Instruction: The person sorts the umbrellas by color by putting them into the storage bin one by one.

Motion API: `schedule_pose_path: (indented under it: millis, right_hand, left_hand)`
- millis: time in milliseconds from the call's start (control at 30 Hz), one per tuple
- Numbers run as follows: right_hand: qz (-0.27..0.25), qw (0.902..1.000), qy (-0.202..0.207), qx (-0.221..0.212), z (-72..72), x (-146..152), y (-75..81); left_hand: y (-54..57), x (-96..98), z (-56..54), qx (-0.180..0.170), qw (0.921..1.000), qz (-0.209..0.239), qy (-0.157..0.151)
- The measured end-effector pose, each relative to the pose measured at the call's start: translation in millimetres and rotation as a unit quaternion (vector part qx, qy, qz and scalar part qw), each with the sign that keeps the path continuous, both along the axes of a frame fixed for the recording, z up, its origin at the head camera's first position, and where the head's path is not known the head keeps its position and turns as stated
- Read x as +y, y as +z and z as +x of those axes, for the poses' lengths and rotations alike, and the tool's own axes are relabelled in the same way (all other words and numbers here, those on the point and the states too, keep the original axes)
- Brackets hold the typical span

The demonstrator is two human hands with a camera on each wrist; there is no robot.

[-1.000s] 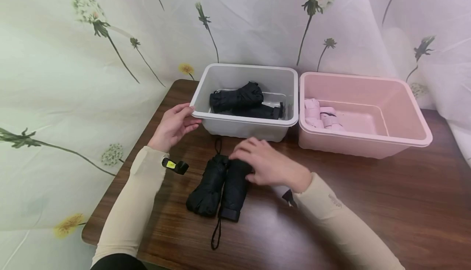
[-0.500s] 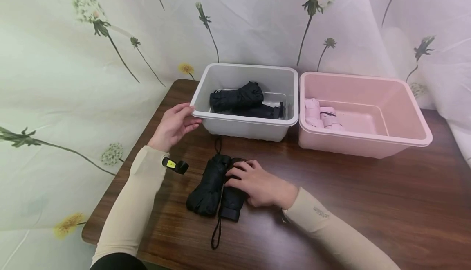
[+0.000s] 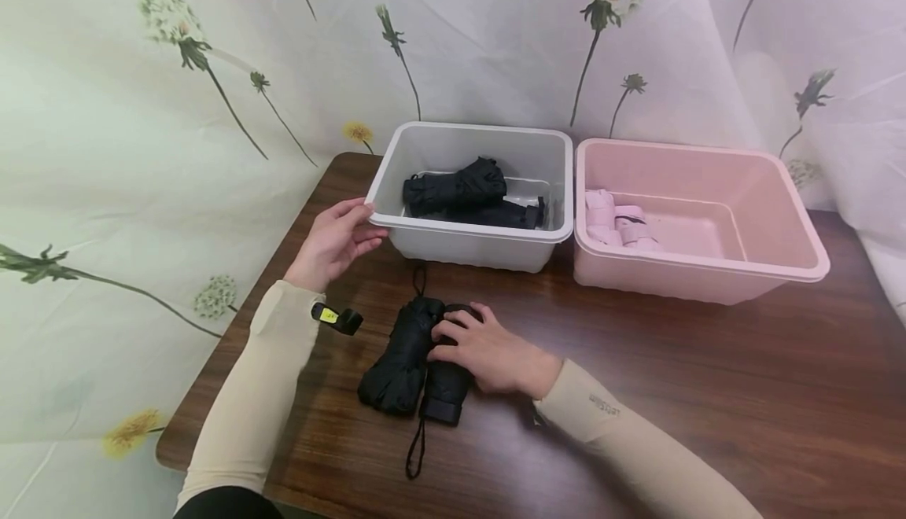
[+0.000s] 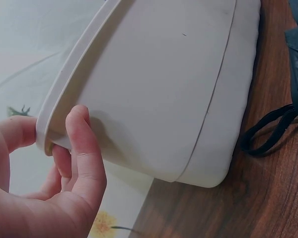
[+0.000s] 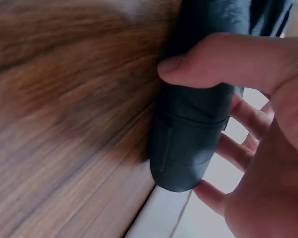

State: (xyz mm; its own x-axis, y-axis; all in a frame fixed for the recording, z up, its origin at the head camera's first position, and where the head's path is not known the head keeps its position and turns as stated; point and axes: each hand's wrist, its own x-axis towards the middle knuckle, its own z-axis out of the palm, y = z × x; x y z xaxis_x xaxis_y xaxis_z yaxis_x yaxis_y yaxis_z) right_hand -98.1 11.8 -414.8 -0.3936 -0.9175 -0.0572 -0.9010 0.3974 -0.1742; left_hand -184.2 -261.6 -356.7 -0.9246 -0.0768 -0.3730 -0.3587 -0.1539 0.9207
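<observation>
- Brown wooden table (image 3: pixel 708 362) below, flowered cloth (image 3: pixel 488 47) hung behind.
- With right hand (image 3: pixel 491 354) curled, gripping black umbrella (image 3: pixel 447 387) lying on the table.
- With left hand (image 3: pixel 331 241), pinching grey tub (image 3: pixel 474 250) at one corner.

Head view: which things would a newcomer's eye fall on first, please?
Probably the pink tub and the gray tub, side by side toward the back of the wooden table. Next, two black folded umbrellas in front of the gray tub, the right one held by the right grip.
</observation>
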Motion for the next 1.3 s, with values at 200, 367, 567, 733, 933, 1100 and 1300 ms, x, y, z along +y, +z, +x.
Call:
schedule_pose_path:
  millis: [200, 367, 567, 733, 933, 1100, 1300]
  right_hand:
    - [0.023, 0.9994, -0.008, 0.023, 0.1, -0.7, -1.7]
    - [0.052, 0.9983, -0.012, 0.025, 1.4, 0.6, -1.7]
    - [0.072, 0.9958, -0.029, -0.049, -3.3, 11.0, -3.1]
    - [0.07, 0.9942, -0.035, -0.074, -4.6, 18.2, -5.0]
    - [0.073, 0.9941, -0.043, -0.068, -2.8, 19.6, -5.4]
    - [0.071, 0.9944, -0.046, -0.064, -2.3, 19.0, -6.3]
    - [0.059, 0.9952, -0.048, -0.06, -1.3, 20.2, -6.5]
  left_hand:
    - [0.5, -0.3, 0.2, 0.001, 1.0, 0.001, -0.002]
    - [-0.2, -1.1, 0.9, 0.002, 1.0, 0.008, -0.003]
    - [-1.1, -1.1, 0.8, 0.0, 0.9999, 0.011, -0.003]
    - [-1.9, -2.0, -0.1, -0.001, 0.9999, 0.013, 0.0]
    - [-1.0, -1.6, 0.1, 0.001, 0.9999, 0.015, -0.003]
    - [-0.6, -1.6, 1.0, 0.001, 0.9998, 0.02, -0.005]
    - [0.0, -1.3, 1.4, 0.001, 0.9997, 0.022, -0.006]
